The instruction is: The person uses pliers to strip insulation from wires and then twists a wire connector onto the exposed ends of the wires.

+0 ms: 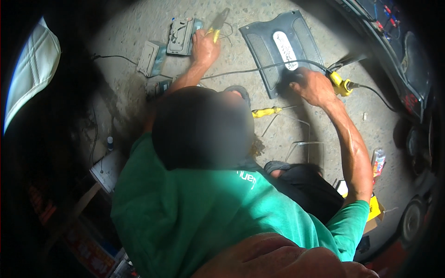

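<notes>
Near the top, my left hand (206, 47) is closed around yellow-handled pliers (217, 27), their metal jaws pointing up and away. Beside that hand sits a grey box with a tan metal face (180, 36), and a similar box (151, 58) stands lower left. My right hand (316, 87) has its fingers curled at the near edge of a black panel with mesh sides (259, 44) and a white oval plate. Part of the fingertips is in dark shadow. A black cable (250, 71) crosses over the panel to a yellow plug (340, 84) beside my right wrist.
A yellow-handled screwdriver (265, 112) and bent metal rods (303, 142) lie on the concrete floor by my feet. A small bottle (378, 160) and a yellow carton (374, 211) are at the right. A large dark vehicle part or frame (398, 69) borders the right side.
</notes>
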Action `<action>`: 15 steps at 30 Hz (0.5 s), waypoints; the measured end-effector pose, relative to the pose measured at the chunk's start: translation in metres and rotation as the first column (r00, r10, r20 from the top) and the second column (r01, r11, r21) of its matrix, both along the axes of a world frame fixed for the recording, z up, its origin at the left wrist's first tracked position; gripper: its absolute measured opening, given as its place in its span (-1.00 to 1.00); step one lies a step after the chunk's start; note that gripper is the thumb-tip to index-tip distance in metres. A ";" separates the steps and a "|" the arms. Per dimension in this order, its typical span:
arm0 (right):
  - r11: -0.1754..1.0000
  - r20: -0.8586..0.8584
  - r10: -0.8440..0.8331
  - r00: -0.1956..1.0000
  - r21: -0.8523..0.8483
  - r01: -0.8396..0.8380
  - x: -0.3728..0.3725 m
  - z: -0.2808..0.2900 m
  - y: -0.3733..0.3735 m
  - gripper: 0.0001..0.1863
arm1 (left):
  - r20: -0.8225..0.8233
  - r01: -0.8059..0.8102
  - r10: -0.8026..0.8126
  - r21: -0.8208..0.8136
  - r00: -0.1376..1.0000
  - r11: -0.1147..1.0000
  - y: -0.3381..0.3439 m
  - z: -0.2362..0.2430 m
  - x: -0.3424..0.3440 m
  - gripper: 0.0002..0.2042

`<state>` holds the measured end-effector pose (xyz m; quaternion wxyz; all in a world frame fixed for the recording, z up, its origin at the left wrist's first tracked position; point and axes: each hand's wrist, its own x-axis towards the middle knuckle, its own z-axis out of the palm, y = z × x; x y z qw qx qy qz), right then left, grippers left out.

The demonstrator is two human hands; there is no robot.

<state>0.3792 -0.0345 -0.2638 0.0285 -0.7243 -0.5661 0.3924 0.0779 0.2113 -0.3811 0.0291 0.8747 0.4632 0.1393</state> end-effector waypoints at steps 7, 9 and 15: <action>0.995 -0.246 -0.008 0.969 0.096 0.033 -0.028 0.013 0.033 -0.53 | -0.019 0.021 -0.020 0.017 1.000 1.000 0.001 -0.020 -0.017 -0.77; 0.973 -0.276 -0.006 0.961 0.219 0.068 -0.034 0.011 0.034 -0.56 | -0.013 0.041 -0.041 -0.003 0.999 0.999 0.004 -0.010 -0.015 -0.76; 0.719 -0.202 0.009 0.979 0.682 0.134 -0.056 0.005 0.044 -0.67 | 0.227 0.292 -0.209 -0.447 0.951 0.845 -0.035 0.089 0.043 -0.69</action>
